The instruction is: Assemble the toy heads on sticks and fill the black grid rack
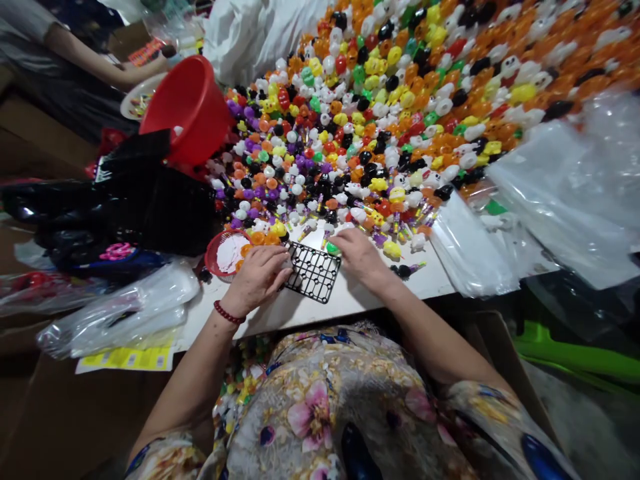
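Where the left hand (260, 272) overlaps the black grid (314, 272), the edge disappears.

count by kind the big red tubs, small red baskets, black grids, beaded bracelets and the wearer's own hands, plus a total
Big red tub: 1
Small red basket: 1
Black grid: 1
Beaded bracelet: 1
Wearer's hands: 2, left hand and right hand
Total: 6
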`<action>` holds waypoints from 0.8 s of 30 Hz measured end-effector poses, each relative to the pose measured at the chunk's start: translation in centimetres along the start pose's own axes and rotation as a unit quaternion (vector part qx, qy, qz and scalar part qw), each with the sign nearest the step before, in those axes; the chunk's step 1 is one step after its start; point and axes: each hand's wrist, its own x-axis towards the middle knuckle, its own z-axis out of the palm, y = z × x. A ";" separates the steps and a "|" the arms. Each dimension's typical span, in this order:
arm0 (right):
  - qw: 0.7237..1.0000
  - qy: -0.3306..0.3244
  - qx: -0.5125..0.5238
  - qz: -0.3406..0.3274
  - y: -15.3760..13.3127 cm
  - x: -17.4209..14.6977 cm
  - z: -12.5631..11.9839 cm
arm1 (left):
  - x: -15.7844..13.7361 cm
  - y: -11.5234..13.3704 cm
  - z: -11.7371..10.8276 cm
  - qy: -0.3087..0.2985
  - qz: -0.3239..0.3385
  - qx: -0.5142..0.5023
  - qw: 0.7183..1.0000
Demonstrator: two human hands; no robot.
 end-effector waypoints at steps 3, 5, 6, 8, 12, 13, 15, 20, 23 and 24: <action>0.989 -0.039 -0.138 0.022 3.6 -2.0 -2.2 | 0.1 -0.1 0.0 0.003 -0.002 -0.002 1.000; 0.980 -0.079 -0.184 0.012 4.8 -2.6 -2.7 | 0.2 -0.1 0.0 0.001 -0.009 -0.007 1.000; 0.976 -0.098 -0.196 0.002 5.0 -2.7 -2.8 | 0.2 -0.1 0.0 0.000 -0.011 -0.008 1.000; 0.970 -0.121 -0.208 -0.020 4.8 -2.5 -2.5 | 0.3 -0.1 0.0 -0.001 -0.013 -0.009 1.000; 0.980 -0.098 -0.172 -0.036 3.5 -1.5 -1.7 | 0.4 0.1 -0.1 0.000 -0.010 -0.005 1.000; 0.984 -0.089 -0.151 -0.034 3.1 -1.3 -1.4 | 0.3 0.2 -0.1 -0.001 -0.010 -0.004 1.000; 0.991 -0.078 -0.106 -0.026 2.0 -0.9 -0.6 | 0.3 0.2 -0.1 -0.003 -0.014 -0.001 1.000; 0.996 -0.082 -0.040 0.010 -1.2 0.1 1.9 | 0.1 0.0 0.1 -0.007 -0.015 0.003 1.000; 0.996 -0.083 -0.021 0.032 -2.5 0.8 3.0 | 0.1 0.0 0.1 -0.004 -0.005 0.002 1.000; 0.996 -0.080 -0.012 0.032 -2.7 1.0 3.3 | 0.1 0.0 0.1 -0.002 -0.001 0.001 1.000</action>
